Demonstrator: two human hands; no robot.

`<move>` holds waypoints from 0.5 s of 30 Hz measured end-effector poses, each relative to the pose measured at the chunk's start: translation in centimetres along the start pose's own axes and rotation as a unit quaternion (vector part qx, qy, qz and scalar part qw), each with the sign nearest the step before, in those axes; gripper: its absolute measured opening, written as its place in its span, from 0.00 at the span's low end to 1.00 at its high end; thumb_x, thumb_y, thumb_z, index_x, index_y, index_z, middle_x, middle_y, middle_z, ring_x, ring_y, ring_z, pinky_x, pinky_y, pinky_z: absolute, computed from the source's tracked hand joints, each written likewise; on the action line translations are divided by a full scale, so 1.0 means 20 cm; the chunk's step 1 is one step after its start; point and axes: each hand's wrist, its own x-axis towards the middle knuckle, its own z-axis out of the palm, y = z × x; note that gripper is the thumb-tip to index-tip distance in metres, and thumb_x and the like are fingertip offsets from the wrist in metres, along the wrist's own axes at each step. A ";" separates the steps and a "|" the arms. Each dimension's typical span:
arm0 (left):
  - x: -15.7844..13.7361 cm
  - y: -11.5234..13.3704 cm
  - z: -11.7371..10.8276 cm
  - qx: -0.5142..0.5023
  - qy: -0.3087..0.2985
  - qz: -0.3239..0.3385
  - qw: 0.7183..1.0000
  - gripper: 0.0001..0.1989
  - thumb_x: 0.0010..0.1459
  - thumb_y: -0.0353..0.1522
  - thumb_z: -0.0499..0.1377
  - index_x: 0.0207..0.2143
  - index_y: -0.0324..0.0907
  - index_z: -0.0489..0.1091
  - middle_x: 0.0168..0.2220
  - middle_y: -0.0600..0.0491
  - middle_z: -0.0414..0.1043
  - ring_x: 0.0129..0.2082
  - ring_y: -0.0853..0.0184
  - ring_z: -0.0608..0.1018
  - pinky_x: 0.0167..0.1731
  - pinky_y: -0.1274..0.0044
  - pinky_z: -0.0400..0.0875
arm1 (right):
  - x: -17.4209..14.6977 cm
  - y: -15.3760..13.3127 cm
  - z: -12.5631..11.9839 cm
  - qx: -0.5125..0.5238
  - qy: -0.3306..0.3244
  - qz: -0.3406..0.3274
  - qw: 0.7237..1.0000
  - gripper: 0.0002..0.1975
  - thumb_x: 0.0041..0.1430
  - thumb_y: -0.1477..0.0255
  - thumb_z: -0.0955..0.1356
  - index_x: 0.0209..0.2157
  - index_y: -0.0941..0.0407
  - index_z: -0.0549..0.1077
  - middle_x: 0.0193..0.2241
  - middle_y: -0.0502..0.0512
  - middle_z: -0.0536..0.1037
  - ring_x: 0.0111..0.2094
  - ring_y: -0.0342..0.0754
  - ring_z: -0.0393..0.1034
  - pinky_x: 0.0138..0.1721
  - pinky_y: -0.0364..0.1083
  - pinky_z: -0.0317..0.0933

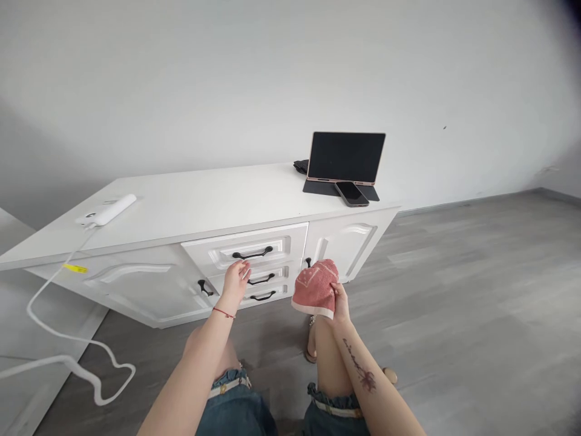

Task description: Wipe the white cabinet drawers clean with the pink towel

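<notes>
My right hand (341,303) grips a pink towel (316,287) with a white edge and a pale pattern, its upper part bunched, in front of the cabinet's right door. My left hand (236,280) is raised before the drawers, fingers loosely bent and apart, holding nothing. Just above it is the black handle (253,253) of the top drawer. The middle drawer's handle (261,279) is partly behind my fingers; whether they touch it I cannot tell. All the drawers of the white cabinet (218,197) look closed.
A tablet (347,156) stands on the cabinet top, with a phone (351,194) leaning at its front and a black item (301,166) behind. To the left lies a white power strip (111,210), its white cord (48,327) hanging over the edge. Grey floor (476,303) extends right.
</notes>
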 end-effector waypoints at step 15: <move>0.00 0.06 0.14 -0.030 0.009 -0.063 0.998 0.07 0.62 0.23 0.59 0.31 0.41 0.69 0.25 0.53 0.68 0.30 0.69 0.78 0.45 0.74 0.76 | -0.15 0.01 -0.04 -0.002 -0.063 -0.057 0.996 0.16 0.46 0.65 0.75 0.40 0.50 0.79 0.41 0.56 0.83 0.44 0.53 0.79 0.45 0.51 0.74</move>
